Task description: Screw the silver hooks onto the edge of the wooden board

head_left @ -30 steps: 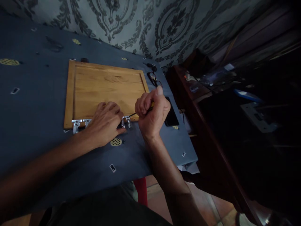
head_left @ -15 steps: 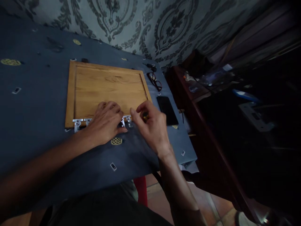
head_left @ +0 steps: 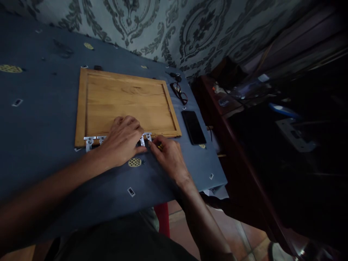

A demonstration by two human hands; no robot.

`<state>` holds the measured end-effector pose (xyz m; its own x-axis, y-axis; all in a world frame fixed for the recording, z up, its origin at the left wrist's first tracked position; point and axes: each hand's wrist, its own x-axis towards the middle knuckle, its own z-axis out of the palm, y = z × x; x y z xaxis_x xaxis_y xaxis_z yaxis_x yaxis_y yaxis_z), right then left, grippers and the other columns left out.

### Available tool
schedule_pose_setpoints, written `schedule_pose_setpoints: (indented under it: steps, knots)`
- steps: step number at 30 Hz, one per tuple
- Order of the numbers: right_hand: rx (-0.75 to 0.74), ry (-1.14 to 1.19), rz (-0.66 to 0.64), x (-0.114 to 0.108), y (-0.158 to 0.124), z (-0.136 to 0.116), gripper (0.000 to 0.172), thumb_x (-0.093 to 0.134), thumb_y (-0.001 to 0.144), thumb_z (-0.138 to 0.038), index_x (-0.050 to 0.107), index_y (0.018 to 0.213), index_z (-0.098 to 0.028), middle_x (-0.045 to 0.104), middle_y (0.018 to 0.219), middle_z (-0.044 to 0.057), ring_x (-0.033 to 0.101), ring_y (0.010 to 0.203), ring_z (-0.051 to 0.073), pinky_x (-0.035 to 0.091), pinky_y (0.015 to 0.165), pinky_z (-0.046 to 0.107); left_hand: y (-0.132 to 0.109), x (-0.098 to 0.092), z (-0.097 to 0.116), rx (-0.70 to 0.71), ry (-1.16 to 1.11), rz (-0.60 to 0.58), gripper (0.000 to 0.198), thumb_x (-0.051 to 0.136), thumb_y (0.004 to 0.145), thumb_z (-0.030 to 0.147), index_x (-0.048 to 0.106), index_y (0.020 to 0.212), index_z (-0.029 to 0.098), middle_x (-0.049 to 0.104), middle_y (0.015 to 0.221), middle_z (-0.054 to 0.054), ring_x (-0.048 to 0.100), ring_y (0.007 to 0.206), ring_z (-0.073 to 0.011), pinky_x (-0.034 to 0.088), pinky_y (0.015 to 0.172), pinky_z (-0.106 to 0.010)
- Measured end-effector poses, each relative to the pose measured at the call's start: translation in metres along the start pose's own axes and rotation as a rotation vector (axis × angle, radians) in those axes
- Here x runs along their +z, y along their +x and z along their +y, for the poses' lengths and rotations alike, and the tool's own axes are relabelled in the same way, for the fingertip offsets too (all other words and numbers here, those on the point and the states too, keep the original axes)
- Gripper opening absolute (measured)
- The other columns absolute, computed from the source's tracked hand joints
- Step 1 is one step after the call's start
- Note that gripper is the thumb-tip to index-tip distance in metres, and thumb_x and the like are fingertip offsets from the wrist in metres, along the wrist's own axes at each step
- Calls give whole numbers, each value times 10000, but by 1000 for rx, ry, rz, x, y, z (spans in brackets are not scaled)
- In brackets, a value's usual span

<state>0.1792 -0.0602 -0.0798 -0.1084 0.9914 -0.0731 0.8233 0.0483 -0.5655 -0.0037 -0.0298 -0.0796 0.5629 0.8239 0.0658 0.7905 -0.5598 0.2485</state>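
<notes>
Right grip (head_left: 167, 154) lies knuckles-up on the counter (head_left: 40, 123), fingers curled round a small yellow-tipped tool (head_left: 160, 146) just at 5 o'clock of the metal hinge bracket (head_left: 146, 137). Left grip (head_left: 122, 139) is spread flat, pressing the wooden panel (head_left: 125, 101) edge at 9 o'clock of that bracket. Panel: flat, rectangular, framed grain. Cloth: blue, patterned. Phone (head_left: 193, 127) at 3 o'clock

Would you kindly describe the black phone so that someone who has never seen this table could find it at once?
Start at the large wooden panel lying flat on the blue cloth-covered table. Just off the panel's right edge, toward its near corner, lies the phone, a flat black slab with a dark screen. The eyeglasses farther back along that edge are thin-framed, not solid.
</notes>
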Motion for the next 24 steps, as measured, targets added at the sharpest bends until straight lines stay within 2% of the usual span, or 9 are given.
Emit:
schedule_pose_setpoints:
  steps: [6,14,18,24]
  knots:
    - [34,-26,2,3,2,-1,199,638,937,-311,722,812,-181,656,645,7,489,571,139,292,590,269,1,-1,1,-19,6,-19,376,813,848,451,741,1011,120,708,1123,-146,583,1227,-372,459,1046,-538]
    - [27,-43,-7,1,5,-1,185,644,916,-283,708,773,-186,641,633,-4,476,570,134,299,589,264,-1,2,-1,8,-20,23,355,822,839,432,741,978,115,709,1079,-142,591,1181,-363,463,1006,-527]
    - [18,-66,-22,-3,7,1,164,653,902,-264,702,766,-187,664,658,-1,517,594,135,307,600,262,-1,4,-2,9,-22,53,335,826,833,422,743,970,128,714,1066,-139,588,1173,-362,456,1002,-528]
    - [-33,-76,-40,-6,9,3,172,646,911,-249,693,758,-187,675,664,-3,517,592,129,298,597,264,0,4,-1,-2,-17,23,346,823,836,431,747,983,127,710,1077,-140,583,1193,-368,458,1018,-534]
